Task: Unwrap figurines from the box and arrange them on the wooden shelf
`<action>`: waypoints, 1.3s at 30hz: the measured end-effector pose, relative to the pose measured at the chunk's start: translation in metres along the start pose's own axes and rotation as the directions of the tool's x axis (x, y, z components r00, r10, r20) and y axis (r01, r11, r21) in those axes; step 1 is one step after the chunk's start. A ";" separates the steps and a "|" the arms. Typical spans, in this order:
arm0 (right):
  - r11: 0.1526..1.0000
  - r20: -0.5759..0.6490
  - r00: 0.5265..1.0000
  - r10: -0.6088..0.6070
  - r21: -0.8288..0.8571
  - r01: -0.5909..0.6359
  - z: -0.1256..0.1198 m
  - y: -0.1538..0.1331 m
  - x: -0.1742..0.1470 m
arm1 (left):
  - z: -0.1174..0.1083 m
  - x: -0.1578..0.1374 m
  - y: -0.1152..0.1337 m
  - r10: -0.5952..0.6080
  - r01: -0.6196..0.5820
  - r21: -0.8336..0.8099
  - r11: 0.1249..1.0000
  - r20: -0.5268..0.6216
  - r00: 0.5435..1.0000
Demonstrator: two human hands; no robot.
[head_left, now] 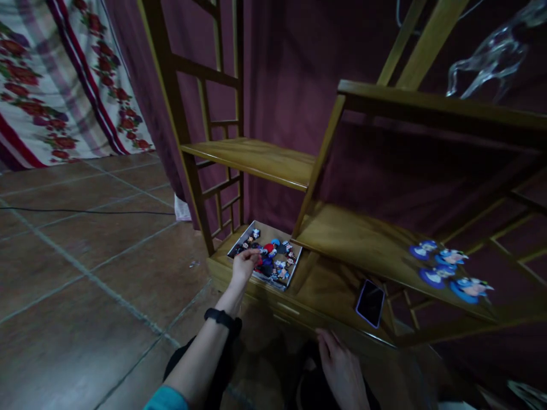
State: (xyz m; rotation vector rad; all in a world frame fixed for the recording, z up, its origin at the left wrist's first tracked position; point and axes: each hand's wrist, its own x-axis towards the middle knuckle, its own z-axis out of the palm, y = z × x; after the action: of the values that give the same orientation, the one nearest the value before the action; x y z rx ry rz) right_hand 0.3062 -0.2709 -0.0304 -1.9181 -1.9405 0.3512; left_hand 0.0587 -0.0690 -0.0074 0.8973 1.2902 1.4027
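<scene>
My left hand [247,263], with a dark band on its wrist, reaches over the near left side of a shallow white-edged box [296,266]. Small colourful figurines [280,267] lie jumbled inside, in red, blue, black and white. Its fingers are bent together at the figurines; whatever is between them is too small to make out. Low in front of the shelf unit, my right hand [339,364] rests by my knee, fingers stretched out and holding nothing. A phone with a purple edge [370,303] lies on the bottom board, beyond that hand.
Several blue-and-white figurines [448,270] stand in pairs on the middle shelf [363,233] at right. A clear glass animal [491,57] stands on the upper shelf. Wooden uprights and lattice frame the box. Tiled floor [85,285] and a thin cable [94,212] lie left.
</scene>
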 end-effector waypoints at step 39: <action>1.000 0.038 0.999 0.006 0.004 -0.006 0.119 -0.073 0.253 | -0.031 0.110 -0.028 -0.048 -0.013 0.410 0.912 0.137 0.989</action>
State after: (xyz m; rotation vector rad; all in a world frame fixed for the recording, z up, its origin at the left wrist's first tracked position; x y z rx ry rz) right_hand 0.1912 -0.0108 -0.0802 -1.9285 -1.9566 0.3964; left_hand 0.0082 0.0278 -0.0506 1.2412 1.5036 1.0430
